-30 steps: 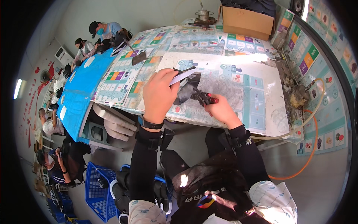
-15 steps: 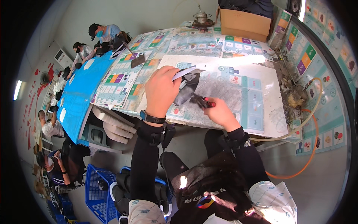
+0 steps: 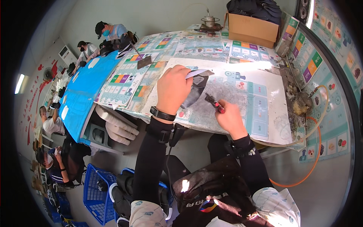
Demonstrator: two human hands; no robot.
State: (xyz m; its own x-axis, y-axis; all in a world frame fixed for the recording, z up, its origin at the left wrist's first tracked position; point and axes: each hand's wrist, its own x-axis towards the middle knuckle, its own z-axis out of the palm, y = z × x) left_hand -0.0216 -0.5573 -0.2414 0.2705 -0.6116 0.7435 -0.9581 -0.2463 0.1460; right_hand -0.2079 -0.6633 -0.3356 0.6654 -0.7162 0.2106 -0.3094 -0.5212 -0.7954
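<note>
My left hand [image 3: 174, 90] is closed on a dark, glossy piece [image 3: 197, 90] with a white edge, which looks like a shoe upper. It grips the piece at its upper left, and the rest tilts down toward the table. My right hand [image 3: 231, 119] is wrapped round the red handle of a brush [image 3: 211, 100] with a dark head. The brush head is just to the right of the dark piece, over a grey-stained part of the white board [image 3: 278, 113]. My left fingertips are partly hidden behind the hand.
At the back stand a cardboard box [image 3: 251, 31] of dark pieces and a metal pot [image 3: 208, 22]. A scraper-like tool [image 3: 144, 62] lies beyond my left hand. Hoses [image 3: 321, 128] run along the right. Blue baskets [image 3: 99, 193] stand at lower left; several people work farther left.
The brush head has come off the dark piece and now sits just to its right. The whole view has shifted slightly; my left hand still grips the piece.
</note>
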